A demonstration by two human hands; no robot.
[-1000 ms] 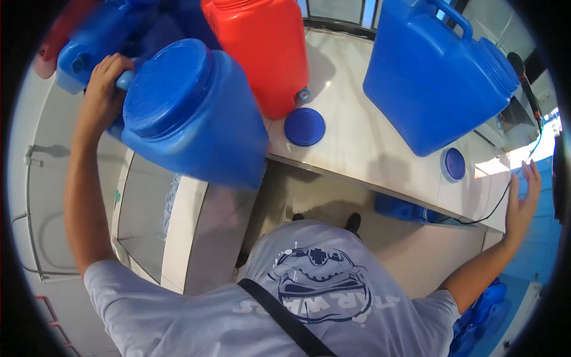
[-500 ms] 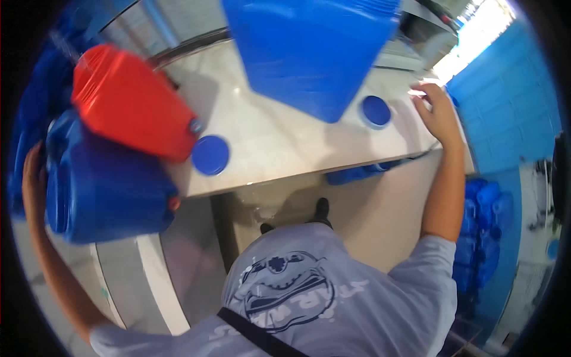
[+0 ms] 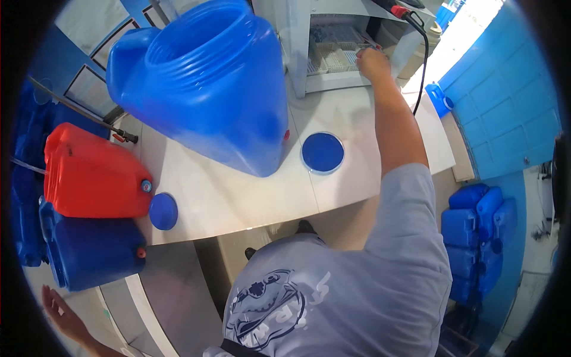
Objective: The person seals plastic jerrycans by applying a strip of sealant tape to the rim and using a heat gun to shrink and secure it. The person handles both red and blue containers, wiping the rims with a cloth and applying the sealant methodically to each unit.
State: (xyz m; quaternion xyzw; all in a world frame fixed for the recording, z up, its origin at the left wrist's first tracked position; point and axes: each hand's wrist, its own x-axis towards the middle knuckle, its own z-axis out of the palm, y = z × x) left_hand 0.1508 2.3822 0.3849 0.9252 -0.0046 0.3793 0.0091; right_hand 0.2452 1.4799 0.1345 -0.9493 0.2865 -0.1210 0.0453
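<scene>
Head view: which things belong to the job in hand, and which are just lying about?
Likely job things:
right hand, at white baskets
left hand, empty, near dark blue jug
open blue jug
red jug
blue lid

Seemingly lying about:
stacked blue jugs
small blue jug

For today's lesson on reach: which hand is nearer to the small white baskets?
Right. The right hand is at the white baskets, contact unclear; the left hand is far from them, at lower left near a dark blue container.
</scene>
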